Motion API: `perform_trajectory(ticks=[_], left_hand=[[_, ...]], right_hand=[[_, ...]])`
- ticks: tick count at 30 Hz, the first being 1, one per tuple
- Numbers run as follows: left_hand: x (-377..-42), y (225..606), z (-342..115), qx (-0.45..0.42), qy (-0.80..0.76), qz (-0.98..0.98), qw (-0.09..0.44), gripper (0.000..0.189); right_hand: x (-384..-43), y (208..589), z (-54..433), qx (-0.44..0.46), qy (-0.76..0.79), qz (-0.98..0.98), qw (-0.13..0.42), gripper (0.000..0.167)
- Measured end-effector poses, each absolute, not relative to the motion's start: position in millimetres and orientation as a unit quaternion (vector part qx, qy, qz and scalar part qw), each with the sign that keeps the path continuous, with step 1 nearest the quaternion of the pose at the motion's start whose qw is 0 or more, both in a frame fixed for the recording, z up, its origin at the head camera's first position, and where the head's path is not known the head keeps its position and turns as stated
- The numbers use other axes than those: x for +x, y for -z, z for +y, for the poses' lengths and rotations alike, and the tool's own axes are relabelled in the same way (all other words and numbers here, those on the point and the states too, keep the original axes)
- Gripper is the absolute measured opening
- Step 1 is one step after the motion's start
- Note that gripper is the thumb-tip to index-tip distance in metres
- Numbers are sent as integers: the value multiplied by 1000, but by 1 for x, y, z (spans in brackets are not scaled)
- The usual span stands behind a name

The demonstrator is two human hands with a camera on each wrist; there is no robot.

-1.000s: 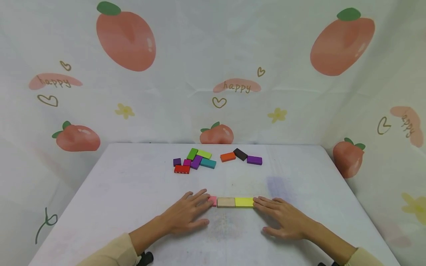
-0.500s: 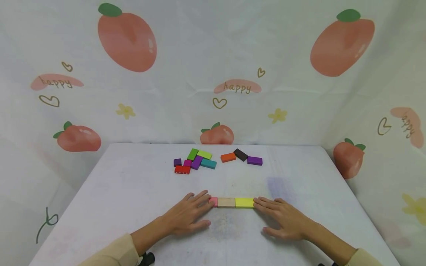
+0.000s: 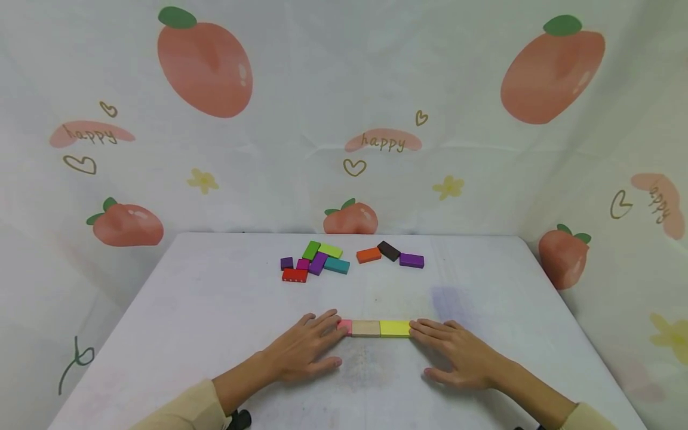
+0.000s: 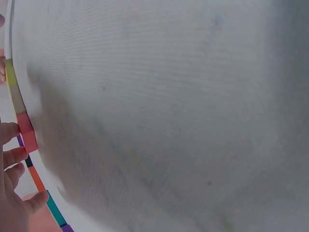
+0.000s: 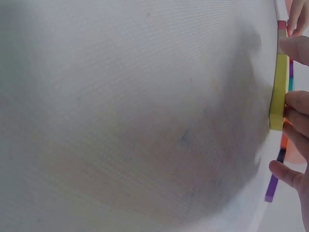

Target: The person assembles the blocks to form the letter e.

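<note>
Three flat blocks lie end to end in a row on the white table. They are a pink block (image 3: pixel 348 326) at the left, a plain wood-coloured block (image 3: pixel 366 328) in the middle and a yellow block (image 3: pixel 395 329) at the right. My left hand (image 3: pixel 306 348), fingers extended, touches the pink block and covers its left part in the head view. At the other end, the fingertips of my right hand (image 3: pixel 461 355) rest against the yellow block. The left wrist view shows the pink block (image 4: pixel 27 133) beside the fingertips; the right wrist view shows the yellow block (image 5: pixel 277 96).
Farther back lies a cluster of coloured blocks, among them a red one (image 3: pixel 294 275) with white dots and a teal one (image 3: pixel 337 266). To its right are orange (image 3: pixel 368 255), black (image 3: pixel 389 251) and purple (image 3: pixel 411 260) blocks. A printed curtain (image 3: pixel 301 71) hangs behind the table.
My left hand has shifted slightly right with the pink block, and the narrow gap between it and the wood-coloured block has closed. My right hand stays in place.
</note>
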State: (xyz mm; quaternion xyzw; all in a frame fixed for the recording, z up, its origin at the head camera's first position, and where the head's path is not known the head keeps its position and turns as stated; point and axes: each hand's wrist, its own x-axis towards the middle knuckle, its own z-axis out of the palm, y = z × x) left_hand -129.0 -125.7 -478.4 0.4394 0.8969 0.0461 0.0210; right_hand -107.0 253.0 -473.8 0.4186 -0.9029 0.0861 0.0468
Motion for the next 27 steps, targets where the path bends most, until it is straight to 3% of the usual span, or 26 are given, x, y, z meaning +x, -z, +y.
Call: perform_trajectory(ticks=[6,14,23,27], left_hand=[[-129,478,-126,439,-43,897,19,67],[-129,476,-125,442,-51,895,16,65],[-129,475,-123,442,-43,895,22,65],[-131,471,-121,441,-47,896,32,62]], right_hand=[[-108,471,253,414,-82,-906,36,67],[-112,463,248,390,-99,-915,-19,63],[-111,465,250,404,-95,-910,16,64],[-111,464,249,400,-97,-911,5,64]])
